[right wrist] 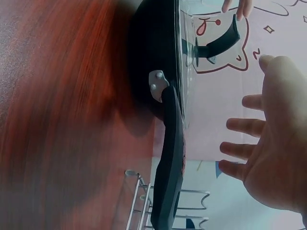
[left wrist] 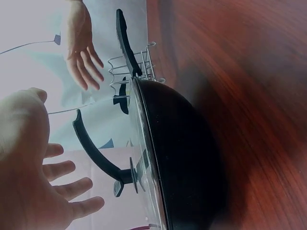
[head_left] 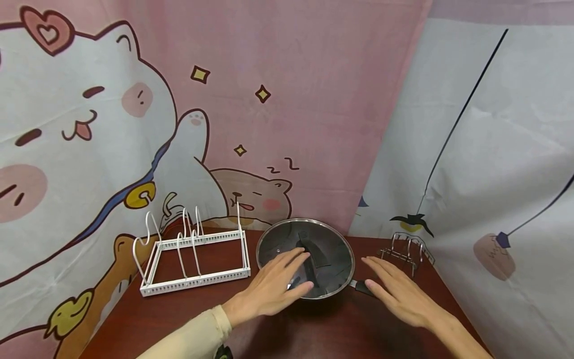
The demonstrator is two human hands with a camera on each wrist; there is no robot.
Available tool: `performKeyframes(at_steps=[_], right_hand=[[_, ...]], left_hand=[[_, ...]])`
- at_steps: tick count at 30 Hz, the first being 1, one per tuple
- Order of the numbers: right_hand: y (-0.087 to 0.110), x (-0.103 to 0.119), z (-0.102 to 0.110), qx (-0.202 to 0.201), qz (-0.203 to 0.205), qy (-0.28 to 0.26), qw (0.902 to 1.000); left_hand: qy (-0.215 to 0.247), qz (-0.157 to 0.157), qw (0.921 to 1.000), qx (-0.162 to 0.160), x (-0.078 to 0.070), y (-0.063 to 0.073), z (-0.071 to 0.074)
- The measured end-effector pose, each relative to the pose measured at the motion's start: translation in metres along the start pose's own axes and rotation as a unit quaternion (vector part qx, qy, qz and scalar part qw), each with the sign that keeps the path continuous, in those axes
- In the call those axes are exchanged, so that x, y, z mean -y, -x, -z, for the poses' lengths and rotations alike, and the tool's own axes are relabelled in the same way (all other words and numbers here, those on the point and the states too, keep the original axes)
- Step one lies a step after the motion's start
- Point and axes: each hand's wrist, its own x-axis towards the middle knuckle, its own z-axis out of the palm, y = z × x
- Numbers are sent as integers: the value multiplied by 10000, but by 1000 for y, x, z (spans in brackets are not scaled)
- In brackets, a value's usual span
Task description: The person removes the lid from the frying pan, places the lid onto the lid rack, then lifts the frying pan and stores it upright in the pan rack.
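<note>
My left hand [head_left: 273, 286] and right hand [head_left: 401, 294] hover, empty and loose, near a black pan [left wrist: 184, 158] with a round glass lid [head_left: 334, 254].

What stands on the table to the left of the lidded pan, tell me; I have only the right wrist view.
Observer: A white rack with upright wire dividers.
Operator: Report what the left hand comes out of.
Observer: The head view shows a cream sleeve.
Operator: Now say whether that hand has hold of the lid handle.
Observer: It does not; the left wrist view shows a gap between them.
</note>
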Motion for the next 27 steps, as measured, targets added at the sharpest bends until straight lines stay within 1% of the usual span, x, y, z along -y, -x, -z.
performKeyframes(at_steps=[6,11,15,22,27], right_hand=[[4,-6,2,265,-338,-114,9990],[8,-9,3,356,-460,-104,9983],[10,-12,3,407,-512,-96,9978],[11,-16,3,455,-642,5,9969],[12,-18,3,461,-678,124,9966]], left_hand=[[252,259,9993,90,1,-2,0],[266,394,9989,53,1,-5,-1],[296,545,9981,8,2,-8,-1],[439,848,9950,-281,3,-12,1],[684,1041,9918,-269,3,-15,2]])
